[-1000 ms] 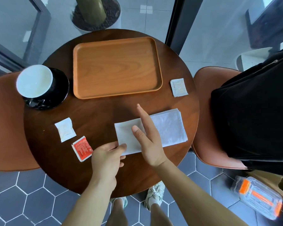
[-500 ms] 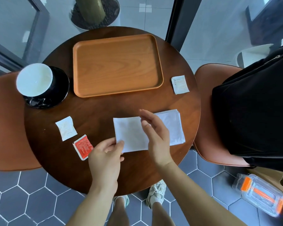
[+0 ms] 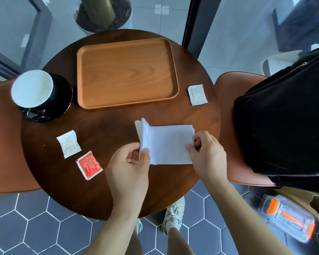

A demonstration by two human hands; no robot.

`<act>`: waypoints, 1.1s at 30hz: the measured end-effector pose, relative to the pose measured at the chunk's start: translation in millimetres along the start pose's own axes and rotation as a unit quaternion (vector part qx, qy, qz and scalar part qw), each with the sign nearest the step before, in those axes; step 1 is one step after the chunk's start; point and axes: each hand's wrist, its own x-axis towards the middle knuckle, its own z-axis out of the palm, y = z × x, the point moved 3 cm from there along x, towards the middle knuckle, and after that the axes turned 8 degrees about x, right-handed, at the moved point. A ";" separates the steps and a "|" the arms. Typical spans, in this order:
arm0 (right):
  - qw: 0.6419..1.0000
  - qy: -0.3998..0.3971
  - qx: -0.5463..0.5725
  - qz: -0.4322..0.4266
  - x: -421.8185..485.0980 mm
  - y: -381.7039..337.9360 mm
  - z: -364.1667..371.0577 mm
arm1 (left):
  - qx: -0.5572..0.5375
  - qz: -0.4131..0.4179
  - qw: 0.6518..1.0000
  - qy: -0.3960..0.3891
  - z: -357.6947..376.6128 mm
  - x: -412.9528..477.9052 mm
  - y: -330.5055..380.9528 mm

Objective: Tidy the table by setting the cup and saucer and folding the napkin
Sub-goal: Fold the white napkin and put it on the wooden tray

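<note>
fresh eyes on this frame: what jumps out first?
Both hands work the white napkin at the near side of the round table: the left hand pinches its raised left flap, and the right hand pinches its right edge. Behind it lies a big wooden tray. At the table's left rim a cup stands on a black saucer.

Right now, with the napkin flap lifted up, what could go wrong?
The napkin is several loose layers. The flap that the left hand pinches could land crooked, or layers could slip from the right hand. The red packet lies close to the left wrist and might get knocked.
</note>
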 end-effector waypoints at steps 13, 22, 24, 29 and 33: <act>0.981 -0.052 0.180 0.051 14.0 -5.6 -18.9 | 0.178 0.268 0.946 0.029 47.0 -14.9 29.5; 0.989 -0.144 -0.014 -0.003 42.3 -36.6 -13.4 | 0.200 0.349 0.915 0.022 64.4 -21.8 25.8; 0.992 -0.116 -0.038 -0.023 40.4 -29.1 -14.2 | 0.191 0.366 0.911 0.008 68.7 -25.4 25.3; 0.999 -0.049 0.018 -0.015 25.0 -10.5 -10.0 | 0.182 0.348 0.920 -0.010 71.9 -27.6 13.5; 0.999 -0.015 0.041 -0.017 22.7 -6.4 -10.7 | 0.239 0.347 0.905 -0.058 74.7 -23.0 -3.0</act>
